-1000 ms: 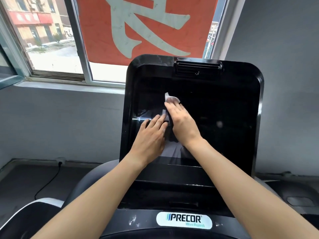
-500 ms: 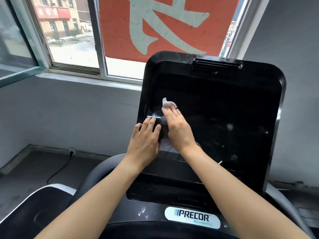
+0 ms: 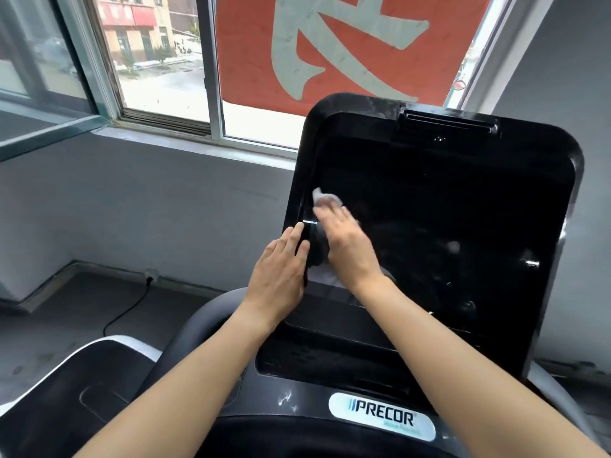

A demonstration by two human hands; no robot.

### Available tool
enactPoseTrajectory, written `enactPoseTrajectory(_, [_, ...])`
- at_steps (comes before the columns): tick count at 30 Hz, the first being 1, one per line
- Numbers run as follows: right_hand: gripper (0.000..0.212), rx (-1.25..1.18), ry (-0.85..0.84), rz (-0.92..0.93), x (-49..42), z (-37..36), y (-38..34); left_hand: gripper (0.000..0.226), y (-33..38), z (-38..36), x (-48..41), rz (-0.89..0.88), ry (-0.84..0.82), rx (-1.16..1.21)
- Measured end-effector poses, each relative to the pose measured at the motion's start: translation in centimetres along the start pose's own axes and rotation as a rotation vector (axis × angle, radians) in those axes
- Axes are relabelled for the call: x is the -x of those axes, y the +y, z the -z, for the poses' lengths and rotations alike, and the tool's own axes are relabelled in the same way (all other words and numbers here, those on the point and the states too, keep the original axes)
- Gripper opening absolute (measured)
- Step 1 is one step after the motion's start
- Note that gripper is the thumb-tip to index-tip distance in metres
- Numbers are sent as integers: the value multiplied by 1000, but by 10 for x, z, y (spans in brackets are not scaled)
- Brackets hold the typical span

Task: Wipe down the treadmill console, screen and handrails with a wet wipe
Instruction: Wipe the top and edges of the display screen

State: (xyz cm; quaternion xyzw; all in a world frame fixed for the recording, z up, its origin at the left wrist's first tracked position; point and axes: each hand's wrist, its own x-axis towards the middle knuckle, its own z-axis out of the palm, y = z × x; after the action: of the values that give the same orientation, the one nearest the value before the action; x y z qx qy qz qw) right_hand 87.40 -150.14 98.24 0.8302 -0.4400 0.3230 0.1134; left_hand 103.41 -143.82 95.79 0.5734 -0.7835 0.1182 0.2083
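Note:
The black treadmill console (image 3: 545,153) stands tilted in front of me, its dark glossy screen (image 3: 446,219) filling most of it. My right hand (image 3: 347,249) presses a white wet wipe (image 3: 325,199) flat against the screen's left part, fingers straight; the wipe shows just beyond the fingertips. My left hand (image 3: 281,276) rests with straight fingers on the console's left edge, beside the right hand. A grey handrail (image 3: 198,328) curves out below the console on the left.
A PRECOR label (image 3: 382,416) sits on the lower console panel. Behind the console are a grey wall, a window (image 3: 158,61) and a red banner (image 3: 347,44). A black cable (image 3: 129,309) runs across the floor at left. Another machine's black-and-white cover (image 3: 66,385) lies at lower left.
My right hand has slid the wipe leftward toward the screen's left border. My left hand has shifted from the screen to the console's left edge. My view has turned left.

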Motion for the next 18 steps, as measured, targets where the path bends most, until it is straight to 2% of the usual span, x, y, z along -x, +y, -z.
enactPoseTrajectory(3, [65, 25, -99, 148, 7, -1, -2, 56, -2, -1, 0, -12, 13, 39])
enactPoseTrajectory(5, [66, 30, -89, 144, 1, 4, 5, 55, -3, -1, 1, -16, 13, 71])
enactPoseTrajectory(9, [57, 8, 108, -141, -17, 13, 15, 54, -5, -2, 3, -4, 10, 129])
enactPoseTrajectory(11, [56, 10, 152, -204, -19, 7, 12, 54, -5, -3, 3, 1, 14, 151])
enactPoseTrajectory(13, [58, -28, 124, -161, -15, -1, 2, 55, -5, -4, 2, 12, 13, 173])
enactPoseTrajectory(16, [63, -48, 25, 43, 4, -14, -15, 56, -5, -7, 1, 22, 1, 204])
enactPoseTrajectory(18, [67, -32, -28, 113, 12, -17, -16, 59, -6, -8, 0, 14, -8, 197])
